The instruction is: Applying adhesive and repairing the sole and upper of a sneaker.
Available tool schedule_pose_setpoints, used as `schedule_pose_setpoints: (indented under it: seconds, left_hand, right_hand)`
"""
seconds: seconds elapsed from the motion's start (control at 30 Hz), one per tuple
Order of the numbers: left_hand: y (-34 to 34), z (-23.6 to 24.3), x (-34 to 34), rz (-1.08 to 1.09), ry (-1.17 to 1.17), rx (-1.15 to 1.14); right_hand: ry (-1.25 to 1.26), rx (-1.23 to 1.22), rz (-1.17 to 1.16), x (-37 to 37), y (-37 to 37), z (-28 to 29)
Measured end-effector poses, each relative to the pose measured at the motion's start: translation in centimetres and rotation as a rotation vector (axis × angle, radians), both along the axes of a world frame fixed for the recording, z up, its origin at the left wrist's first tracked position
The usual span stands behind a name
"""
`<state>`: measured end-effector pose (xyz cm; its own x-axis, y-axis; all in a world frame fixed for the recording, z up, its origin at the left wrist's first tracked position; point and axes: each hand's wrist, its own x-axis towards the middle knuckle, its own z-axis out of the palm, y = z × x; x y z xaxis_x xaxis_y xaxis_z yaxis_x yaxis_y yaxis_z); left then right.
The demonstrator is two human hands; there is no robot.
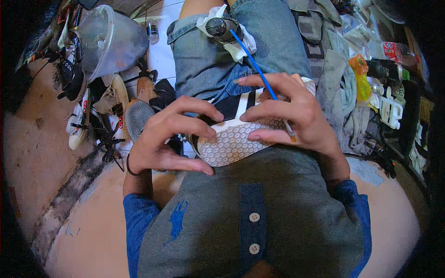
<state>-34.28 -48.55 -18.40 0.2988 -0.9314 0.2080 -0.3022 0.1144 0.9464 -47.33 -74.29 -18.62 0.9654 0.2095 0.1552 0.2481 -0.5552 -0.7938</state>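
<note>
Across my lap lies a black shoe with a white stripe, its pale patterned sole (232, 143) turned toward me. My left hand (174, 127) curls around the shoe's left end, with fingertips on the edge of the sole and the thumb below it. My right hand (289, 109) grips the other end, thumb against the sole and fingers over the side. Between the right fingers sits a thin blue-handled paintbrush (252, 60), bristles down near the palm. On my thighs, beyond the shoe, a dark round-topped container (217, 28) rests in crumpled white tissue (248, 44).
At the left stand a clear plastic tub (111, 41) and a small bottle (152, 31), with several loose shoes (81, 120) nearby. Grey cloths (333, 88), a yellow plastic bag (360, 76), a white jug (390, 112) and clear plastic packaging (359, 34) crowd the right.
</note>
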Motion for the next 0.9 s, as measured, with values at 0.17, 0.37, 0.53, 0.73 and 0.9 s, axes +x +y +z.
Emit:
schedule_pose_setpoints:
  seconds: [0.17,0.37,0.53,0.73,0.9]
  left_hand:
    - [-0.6,0.3,0.5,-0.072,-0.022,0.014]
    - [-1.4,0.4,0.2,-0.119,-0.084,0.057]
    - [-1.8,0.5,0.0,-0.112,-0.092,0.079]
    - [-1.6,0.6,-0.3,-0.057,-0.052,0.081]
    - [-0.9,-0.5,-0.8,-0.071,-0.092,0.080]
  right_hand:
    - [-0.012,0.019,-0.011,0.2,0.0,0.0]
    - [-0.025,0.004,-0.001,0.3,0.0,0.1]
    - [0.005,-0.031,0.022,0.3,-0.1,0.3]
    - [0.054,0.146,-0.031,0.1,-0.2,0.2]
    - [0.066,0.177,-0.073,-0.1,-0.4,0.0]
